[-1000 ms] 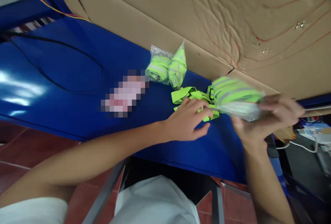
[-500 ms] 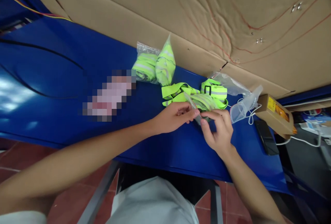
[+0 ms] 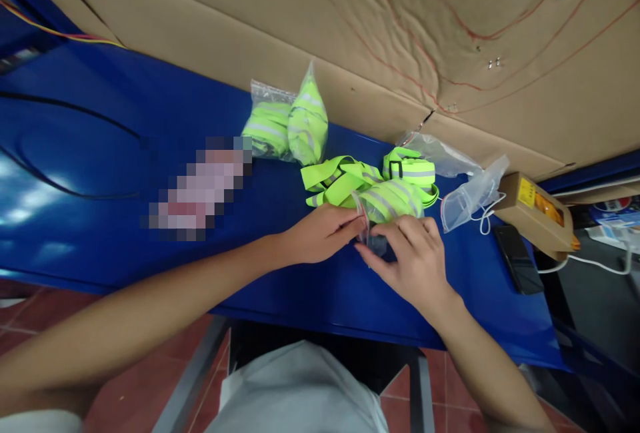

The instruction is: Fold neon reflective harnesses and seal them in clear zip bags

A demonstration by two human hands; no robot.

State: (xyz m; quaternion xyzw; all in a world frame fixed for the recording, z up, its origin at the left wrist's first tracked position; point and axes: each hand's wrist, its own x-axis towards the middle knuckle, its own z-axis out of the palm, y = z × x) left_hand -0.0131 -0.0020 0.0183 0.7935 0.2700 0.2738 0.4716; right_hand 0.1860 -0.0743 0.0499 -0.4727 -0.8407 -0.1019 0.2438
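My left hand point(image 3: 327, 232) pinches the edge of a clear zip bag point(image 3: 376, 241) between thumb and fingers. Inside that bag is a folded neon-green strap with grey reflective stripes point(image 3: 395, 198). My right hand point(image 3: 413, 256) is at the bag's right side, thumb and fingers apart around the bag's mouth, the fingertips close to the plastic. Just behind lie a loose neon-green strap point(image 3: 340, 176) and a rolled one with a black buckle point(image 3: 411, 170). Farther back, two filled clear bags point(image 3: 270, 128) of green straps lean together.
Empty-looking clear bags point(image 3: 470, 196) and a white cord point(image 3: 486, 220) lie to the right, by a cardboard box point(image 3: 533, 210) and a black phone point(image 3: 517, 260). A blurred-out pinkish item point(image 3: 203, 186) rests on the blue table point(image 3: 90, 126). Cardboard point(image 3: 225, 33) rises behind.
The bag's edge has shifted slightly left and tipped more upright. My right hand has spread its thumb and fingers and loosened from the edge, while my left keeps its pinch.
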